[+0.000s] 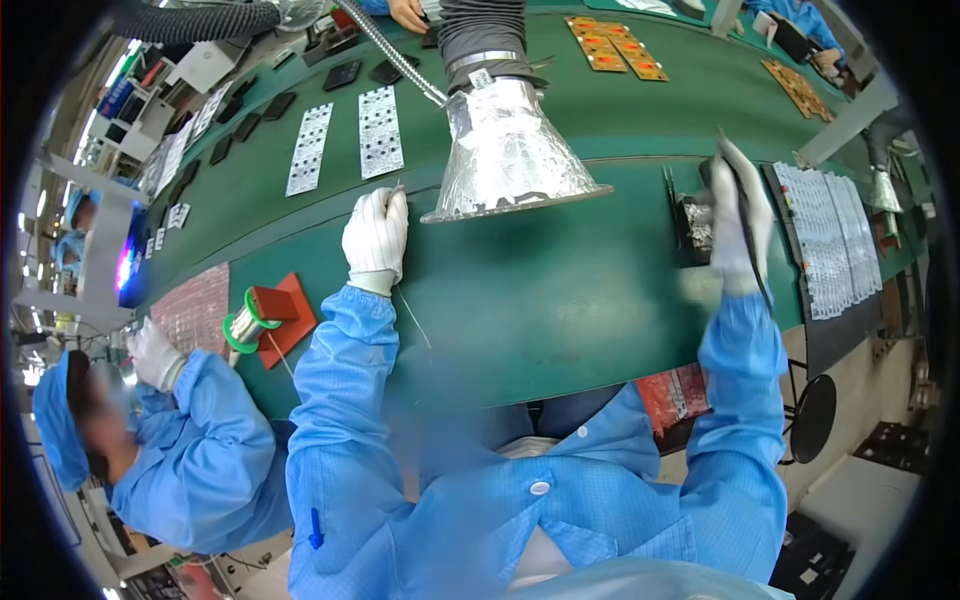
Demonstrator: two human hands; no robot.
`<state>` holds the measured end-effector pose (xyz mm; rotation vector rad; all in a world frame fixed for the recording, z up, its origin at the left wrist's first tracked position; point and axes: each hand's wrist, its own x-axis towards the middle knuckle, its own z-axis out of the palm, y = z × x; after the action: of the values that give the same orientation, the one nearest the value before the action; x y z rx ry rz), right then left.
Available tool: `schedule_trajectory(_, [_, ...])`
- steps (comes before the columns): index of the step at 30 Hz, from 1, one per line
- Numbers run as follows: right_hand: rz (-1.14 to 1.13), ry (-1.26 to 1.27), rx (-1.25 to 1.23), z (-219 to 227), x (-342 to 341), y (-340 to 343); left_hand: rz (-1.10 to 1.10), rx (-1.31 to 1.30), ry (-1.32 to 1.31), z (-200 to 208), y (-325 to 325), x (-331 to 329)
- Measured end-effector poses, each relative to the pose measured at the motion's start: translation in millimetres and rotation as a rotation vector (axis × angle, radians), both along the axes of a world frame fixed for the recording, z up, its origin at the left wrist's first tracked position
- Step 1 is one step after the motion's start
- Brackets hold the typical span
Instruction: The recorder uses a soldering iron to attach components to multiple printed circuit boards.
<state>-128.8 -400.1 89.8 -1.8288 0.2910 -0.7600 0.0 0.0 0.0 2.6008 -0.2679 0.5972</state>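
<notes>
My left hand (375, 238), in a white glove, is closed over the green bench mat (540, 300), left of the middle. A thin solder wire (415, 320) trails from beneath it, and a short end pokes up past the fingers. My right hand (735, 225), also gloved and blurred by motion, is wrapped round a dark-handled soldering iron (743, 195) whose black cord runs down along my forearm. Just left of that hand sits a dark holder (692, 228) with a metallic part in it. Nothing lies under either hand that I can make out.
A foil-covered fume hood (515, 150) hangs between my hands. White board panels (380, 135) lie beyond it, orange boards (615, 48) farther back. Stacked white strips (830, 240) are at right. A solder spool (246, 328) on a red stand and a co-worker (200, 460) are at left.
</notes>
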Motion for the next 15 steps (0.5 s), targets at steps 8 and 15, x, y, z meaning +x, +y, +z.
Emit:
schedule_trajectory(8, [-0.103, 0.331, -0.930, -32, 192, -35, -0.047, 0.049, -0.240, -4, -12, 28])
schedule_trajectory(15, [-0.213, 0.545, -1.078, -59, 281, -10, 0.009, -0.081, -0.155, 4, -14, 28])
